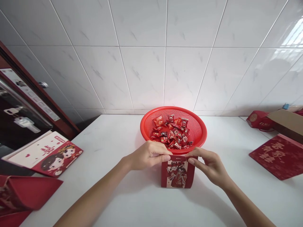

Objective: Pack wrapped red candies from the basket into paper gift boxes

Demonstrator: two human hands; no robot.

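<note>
left hand point(148, 156) and right hand point(211, 164) have fingers point(163, 158) pinched closed on the gift box point(177, 177) top, 6 o'clock of the colander point(142, 126). uneven tugging could tear it imo

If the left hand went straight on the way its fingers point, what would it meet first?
Beyond the red box it grips, the left hand would probably meet the right hand, though depth is unclear.

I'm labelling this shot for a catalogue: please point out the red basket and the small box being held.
Red basket point(200, 119), head view, on its inner wall.
Small box point(164, 176), head view, on its front.
</note>
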